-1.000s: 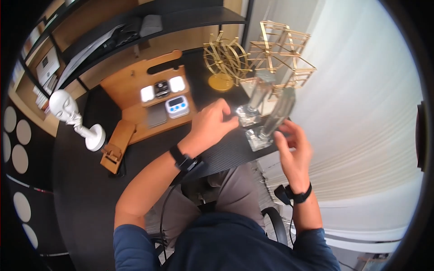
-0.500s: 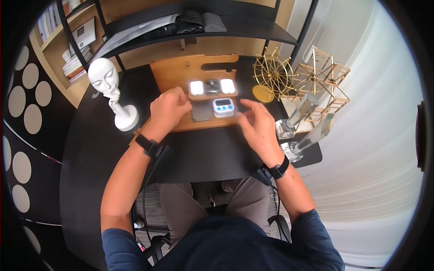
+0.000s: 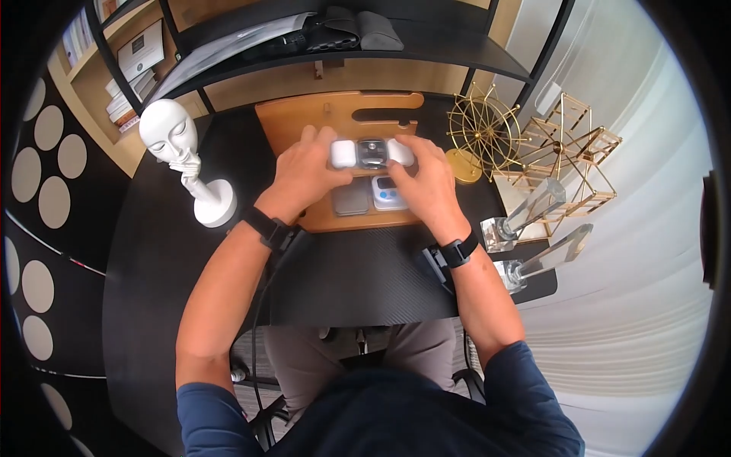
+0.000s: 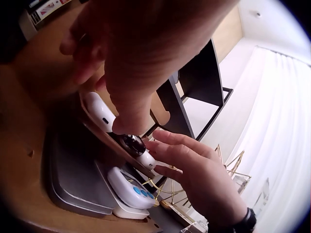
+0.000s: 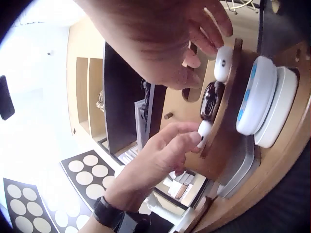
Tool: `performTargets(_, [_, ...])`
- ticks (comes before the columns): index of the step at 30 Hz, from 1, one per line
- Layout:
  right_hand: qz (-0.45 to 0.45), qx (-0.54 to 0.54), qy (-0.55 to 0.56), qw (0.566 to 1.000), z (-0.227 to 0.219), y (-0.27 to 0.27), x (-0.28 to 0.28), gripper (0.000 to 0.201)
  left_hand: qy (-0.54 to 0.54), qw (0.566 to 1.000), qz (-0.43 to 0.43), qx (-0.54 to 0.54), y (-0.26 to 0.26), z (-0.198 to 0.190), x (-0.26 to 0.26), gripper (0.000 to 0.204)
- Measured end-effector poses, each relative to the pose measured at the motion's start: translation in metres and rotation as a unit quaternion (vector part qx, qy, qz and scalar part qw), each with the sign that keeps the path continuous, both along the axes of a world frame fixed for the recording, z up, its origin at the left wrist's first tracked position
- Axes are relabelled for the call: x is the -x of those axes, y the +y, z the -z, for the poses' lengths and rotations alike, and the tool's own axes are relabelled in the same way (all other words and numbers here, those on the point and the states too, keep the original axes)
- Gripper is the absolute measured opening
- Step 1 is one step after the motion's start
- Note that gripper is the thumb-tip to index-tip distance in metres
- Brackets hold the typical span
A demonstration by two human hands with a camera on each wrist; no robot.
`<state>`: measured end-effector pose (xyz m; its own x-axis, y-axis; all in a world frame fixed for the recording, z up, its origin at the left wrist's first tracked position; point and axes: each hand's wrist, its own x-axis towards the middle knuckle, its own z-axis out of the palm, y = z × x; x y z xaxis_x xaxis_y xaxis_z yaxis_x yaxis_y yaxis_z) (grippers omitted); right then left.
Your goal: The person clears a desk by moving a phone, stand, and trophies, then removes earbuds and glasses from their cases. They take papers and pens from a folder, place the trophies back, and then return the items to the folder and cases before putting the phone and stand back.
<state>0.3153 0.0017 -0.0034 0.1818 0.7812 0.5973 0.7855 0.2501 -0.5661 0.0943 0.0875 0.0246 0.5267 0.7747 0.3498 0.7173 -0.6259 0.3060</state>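
Raised to the stand (image 3: 297, 111): my left grip (image 3: 303, 170), my right grip (image 3: 429, 184).
They pinch the left case (image 3: 344, 154) and right case (image 3: 403, 154); watch (image 3: 372, 153) between, timer (image 3: 387, 195) and grey box (image 3: 351, 202) just below.

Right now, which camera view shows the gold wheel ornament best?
The head view: the whole gold wheel and its base show, with no hand in front. The left wrist view mixes it with the gold frame beside it; the right wrist view shows only gold curves at the top edge.
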Motion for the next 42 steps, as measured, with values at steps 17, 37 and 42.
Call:
performTargets(17, [0.095,0.000,0.072,0.993,-0.013,-0.017,-0.019,0.016,-0.048,0.990,0.091,-0.101,-0.072,0.032,-0.026,0.048])
performTargets(37, [0.071,0.291,-0.037,0.953,-0.024,-0.033,-0.016,0.048,-0.009,0.996,-0.084,0.035,-0.079,0.056,-0.080,0.048])
performTargets(42, [0.088,0.296,-0.066,0.949,-0.025,-0.033,-0.019,0.056,-0.038,0.997,-0.036,0.051,-0.078,0.063,-0.092,0.041])
